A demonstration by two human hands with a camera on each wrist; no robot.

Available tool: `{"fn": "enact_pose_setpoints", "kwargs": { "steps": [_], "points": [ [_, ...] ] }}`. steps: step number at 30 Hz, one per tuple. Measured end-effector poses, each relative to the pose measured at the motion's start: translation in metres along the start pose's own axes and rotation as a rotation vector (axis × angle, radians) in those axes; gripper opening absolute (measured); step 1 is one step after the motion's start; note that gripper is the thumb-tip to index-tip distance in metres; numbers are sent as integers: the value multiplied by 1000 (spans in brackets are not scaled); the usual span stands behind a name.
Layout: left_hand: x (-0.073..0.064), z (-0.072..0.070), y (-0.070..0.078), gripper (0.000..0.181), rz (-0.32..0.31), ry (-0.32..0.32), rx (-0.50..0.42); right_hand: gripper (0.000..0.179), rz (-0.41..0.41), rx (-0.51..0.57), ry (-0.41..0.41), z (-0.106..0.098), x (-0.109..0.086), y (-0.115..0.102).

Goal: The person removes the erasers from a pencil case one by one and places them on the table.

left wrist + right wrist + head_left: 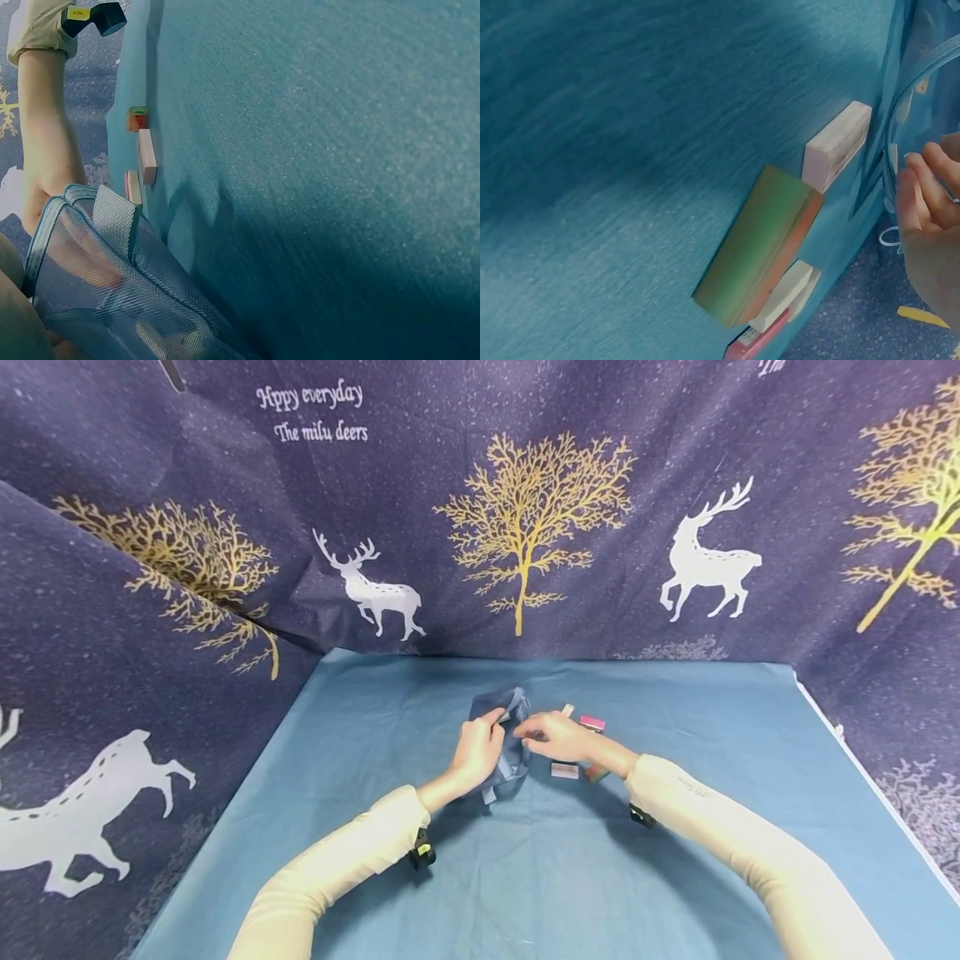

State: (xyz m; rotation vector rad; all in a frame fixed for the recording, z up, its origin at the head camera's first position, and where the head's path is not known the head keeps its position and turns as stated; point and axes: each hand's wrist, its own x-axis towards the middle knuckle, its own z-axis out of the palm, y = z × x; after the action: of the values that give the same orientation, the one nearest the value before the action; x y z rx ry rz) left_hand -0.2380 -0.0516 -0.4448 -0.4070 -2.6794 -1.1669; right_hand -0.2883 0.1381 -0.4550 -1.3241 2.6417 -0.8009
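The blue mesh pouch (pixel 486 702) lay toward the far side of the desk (pixel 390 710), gripped by the left hand (pixel 477 750). The right hand (pixel 553 737) was at its mouth, fingers loosely bent, apparently holding nothing, though the mesh and angle made that uncertain. The step looked like working at the pouch's contents; the next move seemed to call for keeping the mouth wide and clearing its zipped rim. A white box (pixel 836 148), green-and-orange box (pixel 757 244), cream block (pixel 784 295) and pink box (pixel 757 341) sat close on the right; open cloth stretched left and nearer the person.
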Motion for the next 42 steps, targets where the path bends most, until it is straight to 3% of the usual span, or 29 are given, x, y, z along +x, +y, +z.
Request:
{"fn": "enact_pose_setpoints", "kwargs": {
  "steps": [20, 35, 42],
  "points": [
    [0, -3, 3, 39, -12, -5, 25, 28, 3, -1, -61, 8, 11, -4],
    [0, -1, 2, 40, -14, -14, 21, 23, 20, 23, -165, 15, 17, -8],
    [-3, -1, 4, 40, 6, -24, -2, 27, 45, 87, -262, 17, 20, -14]
  ]
}}
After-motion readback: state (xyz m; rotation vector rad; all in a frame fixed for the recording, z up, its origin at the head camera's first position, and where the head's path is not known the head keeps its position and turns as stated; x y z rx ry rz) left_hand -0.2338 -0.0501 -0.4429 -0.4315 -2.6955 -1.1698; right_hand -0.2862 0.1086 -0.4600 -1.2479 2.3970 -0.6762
